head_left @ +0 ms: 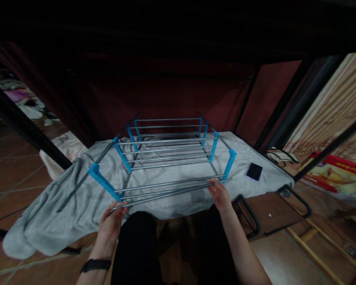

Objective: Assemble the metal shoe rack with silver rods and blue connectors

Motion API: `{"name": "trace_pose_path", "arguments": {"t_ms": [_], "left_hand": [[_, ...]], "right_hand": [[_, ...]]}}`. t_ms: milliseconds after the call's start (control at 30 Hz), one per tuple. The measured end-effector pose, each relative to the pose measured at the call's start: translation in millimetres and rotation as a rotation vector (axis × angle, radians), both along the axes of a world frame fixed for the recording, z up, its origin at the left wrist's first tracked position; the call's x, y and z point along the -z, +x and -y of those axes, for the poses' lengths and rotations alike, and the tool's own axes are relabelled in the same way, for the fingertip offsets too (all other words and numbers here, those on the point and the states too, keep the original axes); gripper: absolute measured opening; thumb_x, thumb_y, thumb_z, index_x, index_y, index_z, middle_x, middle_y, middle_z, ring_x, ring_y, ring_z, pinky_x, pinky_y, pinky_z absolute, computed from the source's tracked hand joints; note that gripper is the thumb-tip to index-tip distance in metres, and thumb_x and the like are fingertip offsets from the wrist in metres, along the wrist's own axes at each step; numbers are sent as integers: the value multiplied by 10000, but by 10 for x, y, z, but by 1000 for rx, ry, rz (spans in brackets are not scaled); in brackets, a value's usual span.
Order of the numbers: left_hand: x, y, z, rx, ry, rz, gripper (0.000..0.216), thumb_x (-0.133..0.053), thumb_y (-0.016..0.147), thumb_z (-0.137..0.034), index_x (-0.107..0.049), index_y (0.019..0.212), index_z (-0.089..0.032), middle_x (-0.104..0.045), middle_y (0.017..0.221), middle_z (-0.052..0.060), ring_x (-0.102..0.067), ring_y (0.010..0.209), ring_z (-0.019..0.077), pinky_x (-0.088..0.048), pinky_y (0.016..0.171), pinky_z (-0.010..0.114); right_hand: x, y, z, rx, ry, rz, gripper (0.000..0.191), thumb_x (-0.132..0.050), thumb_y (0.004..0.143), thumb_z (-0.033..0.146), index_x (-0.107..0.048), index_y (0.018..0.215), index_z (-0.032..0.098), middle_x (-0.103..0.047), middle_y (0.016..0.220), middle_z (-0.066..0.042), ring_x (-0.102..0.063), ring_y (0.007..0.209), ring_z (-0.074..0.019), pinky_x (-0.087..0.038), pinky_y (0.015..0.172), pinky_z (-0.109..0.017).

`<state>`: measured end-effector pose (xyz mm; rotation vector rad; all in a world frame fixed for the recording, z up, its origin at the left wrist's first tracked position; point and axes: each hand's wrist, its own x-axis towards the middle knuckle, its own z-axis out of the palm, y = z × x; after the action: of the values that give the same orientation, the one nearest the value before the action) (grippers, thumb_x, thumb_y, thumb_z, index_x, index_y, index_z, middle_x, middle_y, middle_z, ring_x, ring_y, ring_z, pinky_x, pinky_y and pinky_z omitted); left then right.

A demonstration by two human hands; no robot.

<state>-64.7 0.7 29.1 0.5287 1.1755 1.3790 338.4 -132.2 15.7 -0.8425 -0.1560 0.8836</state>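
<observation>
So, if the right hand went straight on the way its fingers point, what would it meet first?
Beyond the held rod, the right hand would probably meet the higher rod just behind it, though depth is unclear.

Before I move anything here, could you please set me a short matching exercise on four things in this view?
Column one
1. Dark-screened device
2. Black wristband
3. Nearest metal rod
4. Grey blanket

Column two
A. Held by the left hand and the right hand
B. Spread beneath the blue-jointed rack
C. Lying flat, to the right of the rack
D. Around the left wrist

Right pairs: 1-C, 2-D, 3-A, 4-B.
</observation>
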Motion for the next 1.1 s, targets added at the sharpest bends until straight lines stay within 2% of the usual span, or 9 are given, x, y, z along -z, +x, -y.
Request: {"name": "trace_pose_path", "arguments": {"t_ms": [367, 533, 700, 900, 1100], "left_hand": [[67, -98, -62, -140, -204, 97, 213, -561, 724, 43, -562, 763, -167, -632, 707, -25, -623, 631, 87, -554, 585, 191], [5, -95, -65, -182, -237, 129, 219, -584, 706, 31, -494, 704, -169, -579, 673, -63, -575, 562, 73, -523, 539, 194], [-47, -83, -59, -194, -215, 128, 297, -640, 672, 0, -409, 709, -184, -577, 680, -67, -572, 575, 88, -504, 549, 210], [-92, -107, -50, -109, -244, 145, 87, -528, 758, -89, -517, 762, -176, -616, 718, -8, -580, 594, 104, -496, 544, 210], [-142, -160, -33, -128, -254, 132, 125, -505, 731, -70, -514, 773, -187, -627, 709, 2, -603, 619, 122, -496, 562, 218]], "right_hand": [[12, 7, -45, 76, 4, -78, 262, -684, 783, 329, -616, 1018, 235, -711, 1020, -17, -675, 915, -153, -549, 799, -289], [27, 7, -50, 116, 24, -62, 276, -719, 762, 345, -628, 1000, 237, -713, 1010, -15, -674, 916, -164, -543, 807, -303], [21, -10, -65, 118, 47, -99, 222, -741, 754, 316, -639, 931, 230, -719, 951, -9, -672, 849, -145, -540, 782, -281], [22, -44, -109, 125, 61, -120, 213, -765, 744, 312, -634, 890, 230, -714, 918, 1, -664, 811, -129, -541, 751, -262], [42, -63, -157, 113, 68, -142, 207, -772, 725, 292, -625, 853, 221, -709, 873, 5, -659, 771, -132, -549, 722, -266]]}}
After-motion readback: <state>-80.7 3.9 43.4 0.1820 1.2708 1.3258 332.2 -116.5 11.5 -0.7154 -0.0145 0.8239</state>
